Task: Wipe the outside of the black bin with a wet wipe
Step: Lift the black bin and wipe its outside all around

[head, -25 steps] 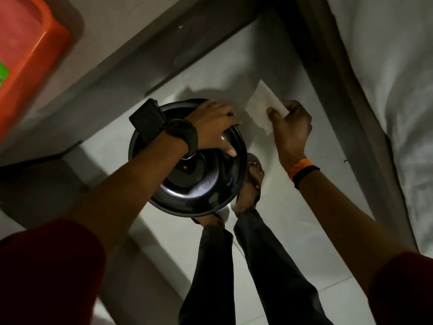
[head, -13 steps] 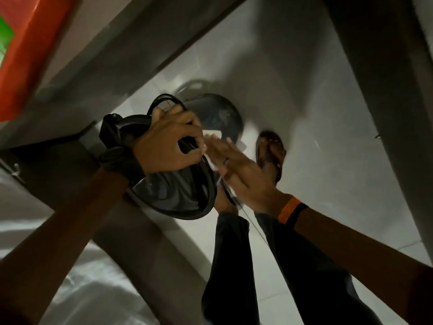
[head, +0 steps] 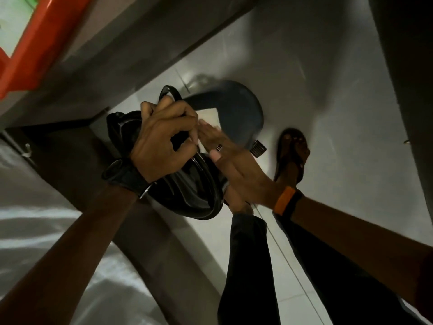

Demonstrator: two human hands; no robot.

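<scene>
Left hand (head: 164,146): grip curled shut around the rim of the tilted black bin (head: 236,109).
Right hand (head: 236,170): fingers flat and extended, wet wipe (head: 209,117) pressed against the bin's side.

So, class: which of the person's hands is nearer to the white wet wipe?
Right. The right hand lies flat on the wet wipe, pressing it against the black bin. The left hand is beside it, gripping the bin's rim.
</scene>
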